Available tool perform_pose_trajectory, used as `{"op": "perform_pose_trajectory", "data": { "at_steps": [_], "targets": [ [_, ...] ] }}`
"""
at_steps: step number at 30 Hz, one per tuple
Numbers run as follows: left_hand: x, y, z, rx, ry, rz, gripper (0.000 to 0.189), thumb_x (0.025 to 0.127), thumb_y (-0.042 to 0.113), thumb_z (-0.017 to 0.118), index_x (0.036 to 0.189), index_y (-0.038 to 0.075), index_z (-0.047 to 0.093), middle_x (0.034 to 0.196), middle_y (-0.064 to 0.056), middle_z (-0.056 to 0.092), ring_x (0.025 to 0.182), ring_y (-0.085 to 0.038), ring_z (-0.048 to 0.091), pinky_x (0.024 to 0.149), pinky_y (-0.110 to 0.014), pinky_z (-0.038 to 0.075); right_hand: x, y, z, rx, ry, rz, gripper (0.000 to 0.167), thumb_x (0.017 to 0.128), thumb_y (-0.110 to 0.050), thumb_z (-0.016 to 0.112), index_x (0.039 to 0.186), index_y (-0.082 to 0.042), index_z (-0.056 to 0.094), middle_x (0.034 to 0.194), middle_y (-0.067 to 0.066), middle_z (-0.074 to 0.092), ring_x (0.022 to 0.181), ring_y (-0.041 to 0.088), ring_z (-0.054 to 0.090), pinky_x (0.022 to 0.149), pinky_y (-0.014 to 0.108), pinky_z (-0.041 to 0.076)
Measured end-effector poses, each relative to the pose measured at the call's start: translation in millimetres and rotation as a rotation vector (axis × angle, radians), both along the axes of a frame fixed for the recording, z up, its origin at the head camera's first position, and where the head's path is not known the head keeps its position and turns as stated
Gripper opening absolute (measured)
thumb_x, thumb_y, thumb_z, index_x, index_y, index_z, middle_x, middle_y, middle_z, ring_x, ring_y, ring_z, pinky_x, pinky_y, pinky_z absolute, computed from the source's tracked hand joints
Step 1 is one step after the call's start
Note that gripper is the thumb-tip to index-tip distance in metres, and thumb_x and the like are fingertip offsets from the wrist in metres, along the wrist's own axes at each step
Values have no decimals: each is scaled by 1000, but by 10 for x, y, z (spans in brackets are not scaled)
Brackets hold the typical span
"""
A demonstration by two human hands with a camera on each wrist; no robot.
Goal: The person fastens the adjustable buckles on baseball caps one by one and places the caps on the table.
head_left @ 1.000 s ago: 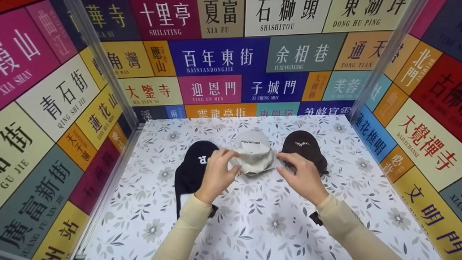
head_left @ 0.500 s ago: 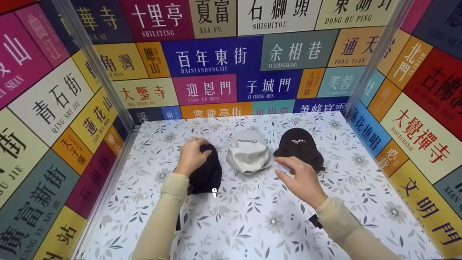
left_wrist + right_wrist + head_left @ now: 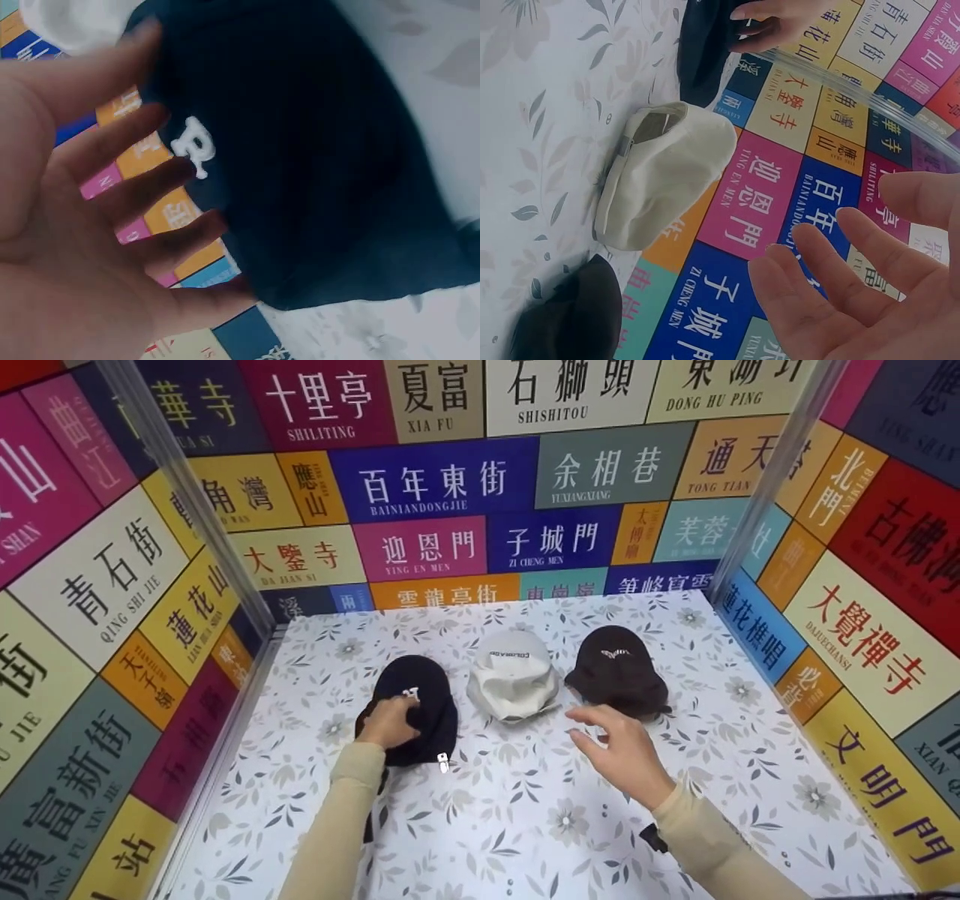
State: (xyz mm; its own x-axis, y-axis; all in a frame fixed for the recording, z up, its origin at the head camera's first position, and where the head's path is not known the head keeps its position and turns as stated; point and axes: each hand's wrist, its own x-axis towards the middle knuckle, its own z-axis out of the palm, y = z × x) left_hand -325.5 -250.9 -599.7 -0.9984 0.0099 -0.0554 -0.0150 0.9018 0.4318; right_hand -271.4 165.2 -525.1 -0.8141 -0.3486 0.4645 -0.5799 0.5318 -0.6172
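A dark navy baseball cap (image 3: 433,720) with a white letter R sits at the left of a row of three caps. My left hand (image 3: 386,724) is at its left side; in the left wrist view the spread fingers (image 3: 161,244) reach to the cap's edge without curling round it. The middle cap (image 3: 513,679) is off-white with small dark lettering and a crumpled front. To its right is a dark brown cap (image 3: 619,664) with pale lettering. My right hand (image 3: 622,754) hovers just in front of the brown cap, fingers loosely bent, holding nothing.
The caps rest on a table with a white leaf-and-flower cover (image 3: 480,825). Panels of coloured street-name signs (image 3: 431,484) rise behind and on both sides. A small white tag (image 3: 443,763) is at the navy cap's near edge.
My left hand moved from beside the off-white cap over to the navy cap, which now sits rounder and more compact. It then slid down the cap's left side. My right hand barely moved.
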Motion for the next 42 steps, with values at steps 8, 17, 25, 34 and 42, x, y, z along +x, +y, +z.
{"op": "perform_pose_trajectory", "data": {
  "at_steps": [8, 17, 25, 34, 42],
  "targets": [
    [26, -4, -241, -45, 146, -55, 29, 69, -6, 71, 96, 4, 71, 98, -16, 66, 94, -40, 65, 85, -51, 52, 20, 6, -20, 4, -20, -11, 29, 89, -15, 77, 118, -21, 74, 111, -12, 69, 104, 11, 66, 75, 37, 55],
    [62, 27, -302, -62, 188, -65, 10, 82, 10, 76, 78, 6, 69, 89, -16, 61, 89, -43, 62, 82, -53, 50, 58, 5, -37, 2, -47, -20, 29, 90, -15, 77, 118, -23, 74, 110, -13, 69, 103, 12, 65, 77, 36, 56],
    [51, 96, -239, 12, -21, -82, 38, 87, 52, 73, 79, 15, 67, 106, -13, 59, 109, -39, 54, 90, -49, 47, 53, 10, -24, 4, -36, -19, 29, 89, -14, 76, 117, -22, 74, 110, -13, 69, 104, 7, 65, 75, 35, 56],
    [51, 163, -227, -21, 110, -150, 20, 89, 17, 75, 75, 14, 61, 84, -5, 58, 78, -30, 60, 75, -47, 50, 56, 15, -6, 8, -41, -20, 28, 90, -15, 76, 117, -22, 75, 111, -13, 69, 105, 7, 64, 76, 34, 56],
    [33, 219, -70, -126, 361, -85, 18, 94, 17, 67, 78, 14, 58, 75, -9, 67, 68, -40, 67, 61, -54, 52, 50, 23, 18, -5, -49, -19, 28, 90, -14, 76, 118, -19, 74, 112, -13, 68, 106, 9, 65, 77, 35, 56]
  ]
}}
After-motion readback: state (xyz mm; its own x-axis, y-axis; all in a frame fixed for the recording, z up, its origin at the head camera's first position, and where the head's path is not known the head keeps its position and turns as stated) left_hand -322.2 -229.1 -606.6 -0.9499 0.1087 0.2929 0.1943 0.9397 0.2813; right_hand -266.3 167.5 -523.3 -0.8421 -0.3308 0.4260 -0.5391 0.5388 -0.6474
